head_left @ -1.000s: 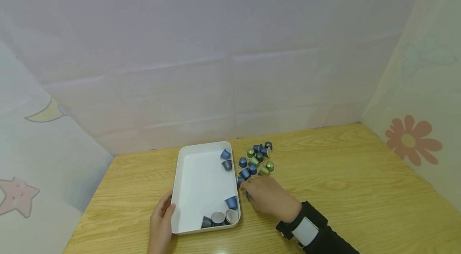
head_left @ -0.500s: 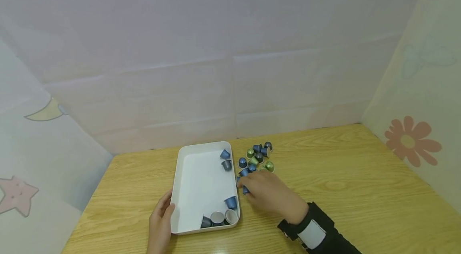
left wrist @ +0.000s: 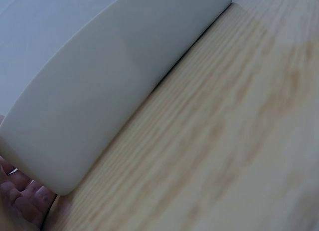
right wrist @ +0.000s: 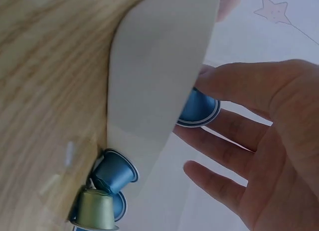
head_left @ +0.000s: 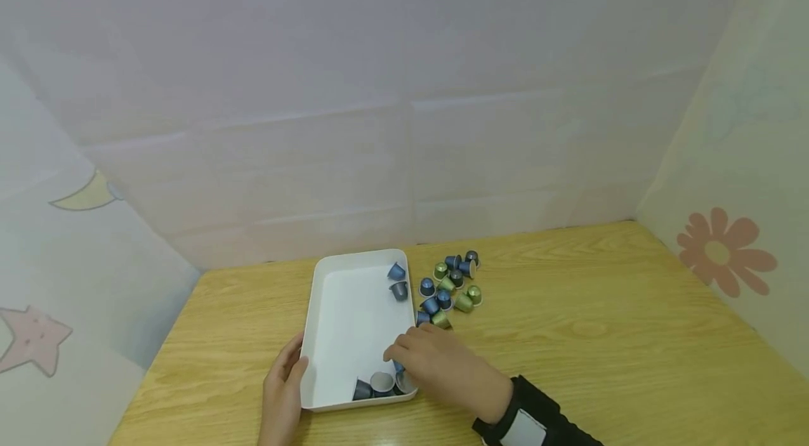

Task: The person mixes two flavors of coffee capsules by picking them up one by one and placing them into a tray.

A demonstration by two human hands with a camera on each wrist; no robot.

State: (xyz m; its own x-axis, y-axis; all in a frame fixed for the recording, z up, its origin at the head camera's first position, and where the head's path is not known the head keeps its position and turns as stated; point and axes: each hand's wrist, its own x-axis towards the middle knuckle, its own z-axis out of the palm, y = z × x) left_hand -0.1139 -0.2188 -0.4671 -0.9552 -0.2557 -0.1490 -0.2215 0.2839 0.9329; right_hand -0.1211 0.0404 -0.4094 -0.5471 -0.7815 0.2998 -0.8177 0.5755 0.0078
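On the wooden table lies a white tray (head_left: 354,305); my left hand (head_left: 282,390) holds its left side, thumb at the rim. The left wrist view shows the tray wall (left wrist: 99,86) close up, with some fingers at the lower corner. My right hand (head_left: 436,367) is over the tray's right edge. In the right wrist view, its thumb and fingers pinch a blue coffee capsule (right wrist: 199,110), partly hidden by the tray wall. Near that hand, a dark capsule (head_left: 362,390) and white-lidded capsules (head_left: 382,383) lie in the tray's front right corner.
Two more capsules, one blue (head_left: 396,271) and one dark (head_left: 399,290), lie in the tray's far right part. Right of the tray, several blue, green and dark capsules form a loose group, including a green one (head_left: 440,320) beside the tray wall. A wall stands behind the table.
My right hand has moved from the capsule group leftward and nearer, over the tray's edge, bringing a blue capsule. A green capsule formerly covered now shows. My left hand stays on the tray.
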